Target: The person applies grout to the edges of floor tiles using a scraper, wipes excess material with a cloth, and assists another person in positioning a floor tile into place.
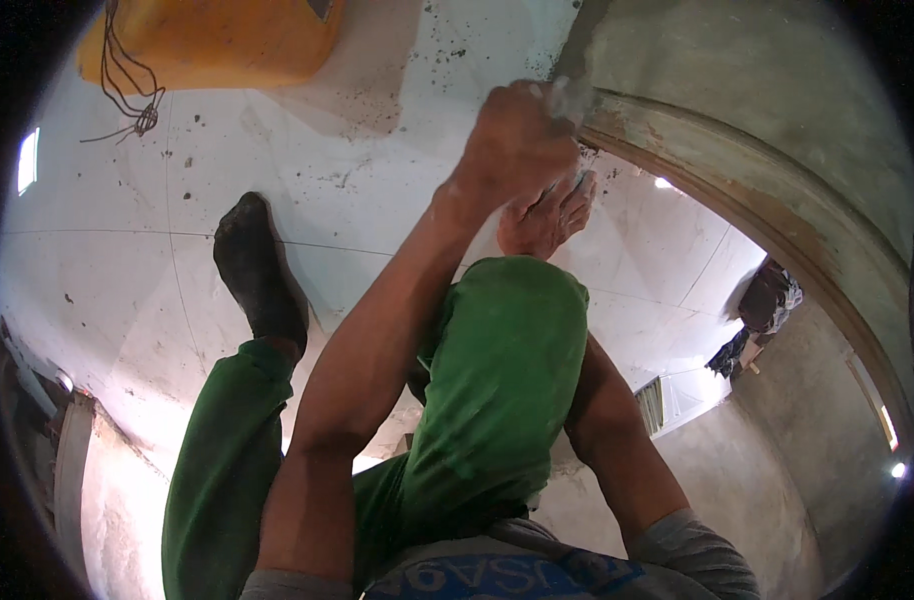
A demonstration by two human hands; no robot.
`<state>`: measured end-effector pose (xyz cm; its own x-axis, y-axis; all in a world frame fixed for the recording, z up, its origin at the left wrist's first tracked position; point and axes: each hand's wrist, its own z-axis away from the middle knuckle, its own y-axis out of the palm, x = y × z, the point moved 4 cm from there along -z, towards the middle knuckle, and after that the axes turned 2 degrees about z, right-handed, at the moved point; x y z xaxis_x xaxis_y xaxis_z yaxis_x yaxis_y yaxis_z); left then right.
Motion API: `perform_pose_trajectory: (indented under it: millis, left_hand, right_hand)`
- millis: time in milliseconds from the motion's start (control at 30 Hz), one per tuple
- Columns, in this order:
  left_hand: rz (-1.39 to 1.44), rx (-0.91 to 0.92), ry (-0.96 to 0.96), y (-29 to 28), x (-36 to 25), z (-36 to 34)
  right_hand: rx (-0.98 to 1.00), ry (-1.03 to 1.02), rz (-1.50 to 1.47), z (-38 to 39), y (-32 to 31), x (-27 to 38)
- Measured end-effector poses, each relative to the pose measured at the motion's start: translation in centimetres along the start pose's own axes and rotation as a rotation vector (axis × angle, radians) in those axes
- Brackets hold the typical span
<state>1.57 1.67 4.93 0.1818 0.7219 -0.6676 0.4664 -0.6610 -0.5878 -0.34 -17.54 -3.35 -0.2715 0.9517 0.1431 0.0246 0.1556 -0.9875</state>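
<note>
My left hand [522, 140] is closed in a fist beside the foot of the wall, at the end of a wooden frame strip. A blurred, pale, whitish thing [569, 98] shows at its far side; its kind cannot be made out. Just below, past my right knee, my right hand [545, 218] is low near the floor. Its dusty fingers are curled toward the same corner, and what they hold, if anything, is hidden. My right forearm passes behind the green-trousered knee [517, 310].
A yellow plastic container [217, 45] stands at the far left, with a loop of thin wire [132, 105] hanging by it. A brown frame strip [747, 175] curves along the right wall. Dark crumbs dot the white tiled floor [317, 175]. My left foot wears a black sock [252, 260].
</note>
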Motion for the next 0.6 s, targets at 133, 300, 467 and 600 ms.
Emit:
perform_pose_trajectory:
  millis: [133, 300, 467, 600]
  left_hand:
    - [0.349, 0.152, -0.540, -0.8, -3.5, -2.9]
    - [0.475, 0.097, -0.534, -1.1, -4.0, -2.6]
    - [0.337, 0.271, -0.587, -1.3, -6.5, -3.8]
    - [0.230, 0.205, -0.469, 0.5, -4.4, -2.0]
  right_hand:
    - [-0.024, -0.029, -0.053, -0.7, -2.2, 0.5]
    - [-0.001, -0.044, -0.033, -0.2, -1.5, 0.1]
    - [0.022, -0.055, -0.037, -0.1, -1.5, -0.4]
    - [0.132, -0.090, -0.090, 0.0, -0.6, -0.8]
